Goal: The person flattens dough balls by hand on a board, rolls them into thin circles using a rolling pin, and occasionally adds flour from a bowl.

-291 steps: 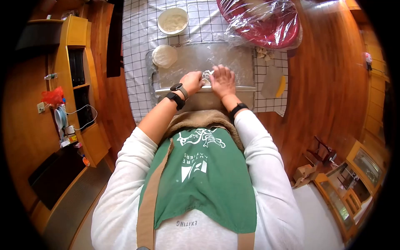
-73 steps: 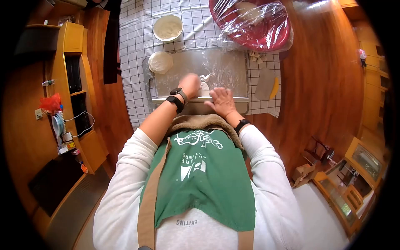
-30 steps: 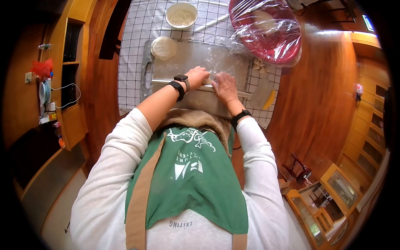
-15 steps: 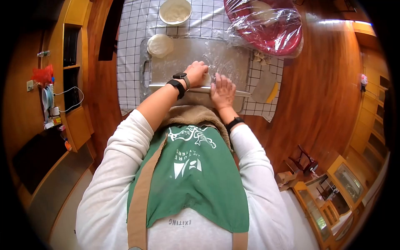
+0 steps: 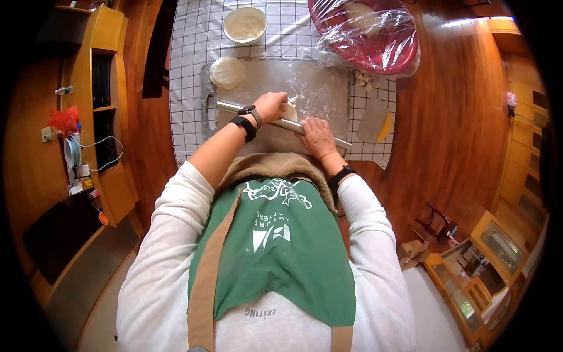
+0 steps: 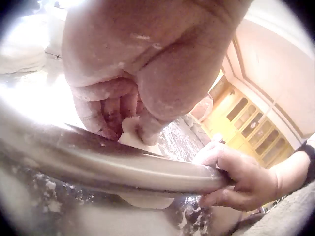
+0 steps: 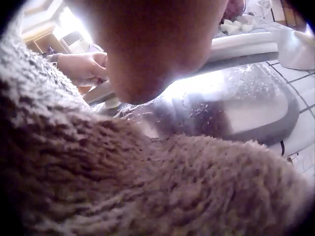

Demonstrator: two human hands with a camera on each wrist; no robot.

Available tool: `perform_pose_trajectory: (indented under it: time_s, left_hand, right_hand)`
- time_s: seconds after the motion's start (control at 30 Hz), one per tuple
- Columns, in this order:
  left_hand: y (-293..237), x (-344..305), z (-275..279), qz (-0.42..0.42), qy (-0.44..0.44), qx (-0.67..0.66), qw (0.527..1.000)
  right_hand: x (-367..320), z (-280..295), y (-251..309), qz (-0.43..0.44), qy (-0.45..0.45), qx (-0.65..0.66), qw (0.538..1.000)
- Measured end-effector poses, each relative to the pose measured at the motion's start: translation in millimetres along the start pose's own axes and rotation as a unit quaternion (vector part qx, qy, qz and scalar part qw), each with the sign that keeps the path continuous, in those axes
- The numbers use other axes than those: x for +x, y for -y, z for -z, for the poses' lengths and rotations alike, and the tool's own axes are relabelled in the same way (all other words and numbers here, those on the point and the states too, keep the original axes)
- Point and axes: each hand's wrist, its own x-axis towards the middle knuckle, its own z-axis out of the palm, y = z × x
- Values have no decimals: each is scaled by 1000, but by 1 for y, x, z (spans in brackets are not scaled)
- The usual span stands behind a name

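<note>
Thumb and fingers of my left hand [image 5: 271,107] pinch the edge of a thin white dough round [image 5: 289,111] on the floury board [image 5: 319,79]. In the left wrist view the dough [image 6: 132,133] rises at that pinch, and its near part shows on the other side of a metal rolling pin [image 6: 98,160]. My right hand [image 5: 319,139] holds the pin near its right end, fingers over it and thumb below in the left wrist view. The rolling pin [image 5: 291,125] lies slanted across the board, passing under my left wrist. A stack of dough rounds [image 5: 227,73] sits at the board's far left corner.
Beyond the board stands a white bowl [image 5: 245,41] of flour. A red basin [image 5: 346,54] under plastic wrap is at the far right, with small dough pieces [image 5: 366,80] nearby. A scraper with a yellow edge [image 5: 371,120] lies right of the board.
The rolling pin has swung from level to slanted, its left end away from the body and its right end nearer. My right hand has shifted slightly right and now grips it.
</note>
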Motion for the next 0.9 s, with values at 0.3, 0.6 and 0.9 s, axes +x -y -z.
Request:
perform_pose_trajectory:
  time_s: [0.3, 0.6, 0.9]
  left_hand:
    - [12, -10, -2, 8, -36, 17, 999]
    - [5, -7, -5, 26, -42, 26, 998]
    - [7, 2, -8, 38, -49, 5, 998]
  right_hand:
    - [23, 2, -17, 114, -20, 20, 993]
    - [63, -3, -12, -134, -36, 29, 990]
    - [85, -18, -16, -206, -96, -31, 973]
